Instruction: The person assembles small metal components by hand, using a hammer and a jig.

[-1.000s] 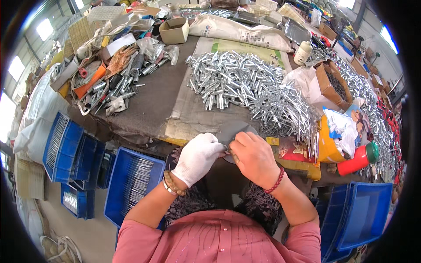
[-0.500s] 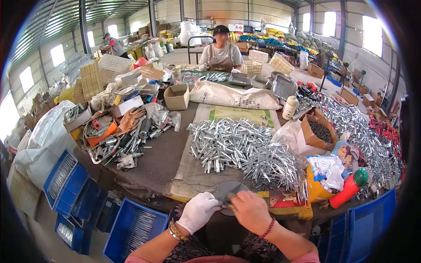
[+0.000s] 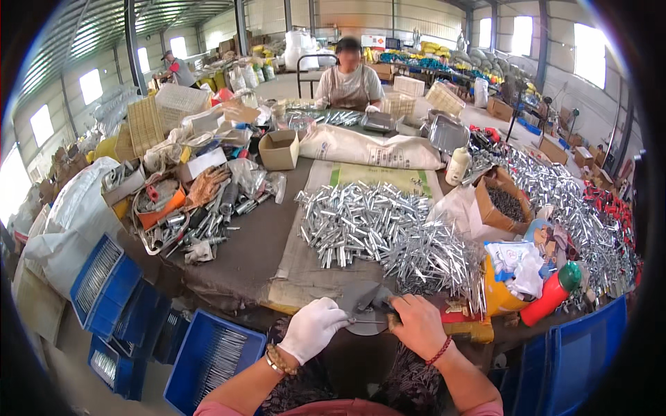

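My left hand (image 3: 316,331), in a white glove, pinches one end of a thin metal rod (image 3: 368,322) held level at the table's near edge. The bare fingers of my right hand (image 3: 421,326) are closed at the rod's other end, with dark covering on the thumb. What lies inside those fingers is partly hidden. Under and behind the rod is a grey round plate-like piece (image 3: 362,295). Just beyond, a heap of thin silvery rods (image 3: 433,260) lies against a larger heap of short metal tubes (image 3: 361,218).
Blue crates (image 3: 215,357) of rods stand low at left. On the table's left are mixed tools and an orange funnel-like piece (image 3: 163,211). At right are an open carton (image 3: 501,201) of dark small parts and a red bottle (image 3: 548,298). A co-worker (image 3: 349,80) sits opposite.
My hands have moved apart; the right has shifted right and opened a gap where the thin rod now shows between them. The left stays nearly in place.
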`<action>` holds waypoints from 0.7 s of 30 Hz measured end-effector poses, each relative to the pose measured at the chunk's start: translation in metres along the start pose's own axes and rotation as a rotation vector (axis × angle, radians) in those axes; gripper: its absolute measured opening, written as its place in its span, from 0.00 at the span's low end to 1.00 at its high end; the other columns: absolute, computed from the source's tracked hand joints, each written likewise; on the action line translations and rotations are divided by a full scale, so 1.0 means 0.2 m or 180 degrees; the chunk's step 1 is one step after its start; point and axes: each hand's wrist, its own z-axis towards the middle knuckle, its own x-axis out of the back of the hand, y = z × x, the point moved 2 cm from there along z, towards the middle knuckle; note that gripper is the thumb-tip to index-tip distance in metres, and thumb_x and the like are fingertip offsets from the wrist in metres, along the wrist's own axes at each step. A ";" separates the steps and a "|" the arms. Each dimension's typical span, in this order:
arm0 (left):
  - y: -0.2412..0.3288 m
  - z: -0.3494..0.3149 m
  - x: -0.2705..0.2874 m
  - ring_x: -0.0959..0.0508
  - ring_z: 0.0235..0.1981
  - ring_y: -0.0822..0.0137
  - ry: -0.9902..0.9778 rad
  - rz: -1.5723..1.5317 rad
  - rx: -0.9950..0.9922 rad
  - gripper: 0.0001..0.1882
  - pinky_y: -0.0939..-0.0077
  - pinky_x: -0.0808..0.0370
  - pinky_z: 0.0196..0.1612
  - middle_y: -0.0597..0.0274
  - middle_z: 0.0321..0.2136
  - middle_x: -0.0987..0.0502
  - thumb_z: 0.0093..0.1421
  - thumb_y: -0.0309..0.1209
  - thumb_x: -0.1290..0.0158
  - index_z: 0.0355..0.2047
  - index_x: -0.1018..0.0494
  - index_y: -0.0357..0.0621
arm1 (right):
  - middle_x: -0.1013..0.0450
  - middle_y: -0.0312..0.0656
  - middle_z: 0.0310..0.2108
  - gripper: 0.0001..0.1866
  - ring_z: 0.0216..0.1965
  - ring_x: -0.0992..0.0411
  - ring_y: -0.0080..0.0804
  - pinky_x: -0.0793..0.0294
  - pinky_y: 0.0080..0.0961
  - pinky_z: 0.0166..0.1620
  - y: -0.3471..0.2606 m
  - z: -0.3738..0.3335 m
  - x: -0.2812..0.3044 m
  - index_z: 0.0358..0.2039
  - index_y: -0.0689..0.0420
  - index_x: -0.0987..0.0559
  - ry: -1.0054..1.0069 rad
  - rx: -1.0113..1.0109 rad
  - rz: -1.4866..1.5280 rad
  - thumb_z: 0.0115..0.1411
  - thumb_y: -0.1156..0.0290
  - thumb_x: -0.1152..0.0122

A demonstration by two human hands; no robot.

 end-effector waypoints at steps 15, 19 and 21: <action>-0.06 0.06 0.00 0.20 0.40 0.53 -0.0047 0.0185 -0.0246 0.08 0.61 0.23 0.45 0.58 0.32 0.21 0.55 0.25 0.33 0.37 0.15 0.46 | 0.27 0.41 0.40 0.20 0.33 0.21 0.42 0.22 0.38 0.33 -0.17 -0.03 0.17 0.51 0.51 0.15 0.0345 0.0170 0.0497 0.57 0.78 0.31; -0.04 0.04 0.01 0.20 0.40 0.53 0.0025 -0.0029 -0.0140 0.08 0.61 0.23 0.46 0.57 0.32 0.21 0.55 0.25 0.33 0.37 0.15 0.45 | 0.27 0.40 0.39 0.26 0.34 0.21 0.39 0.22 0.36 0.33 -0.20 0.00 0.19 0.56 0.48 0.15 0.0627 0.0348 0.0575 0.56 0.79 0.31; -0.03 0.04 0.00 0.20 0.40 0.53 -0.0011 0.0014 -0.0143 0.08 0.61 0.23 0.46 0.57 0.33 0.21 0.55 0.25 0.33 0.37 0.15 0.45 | 0.27 0.40 0.38 0.25 0.34 0.21 0.39 0.22 0.37 0.32 -0.20 -0.01 0.17 0.55 0.49 0.14 0.0291 0.0316 0.0413 0.56 0.79 0.31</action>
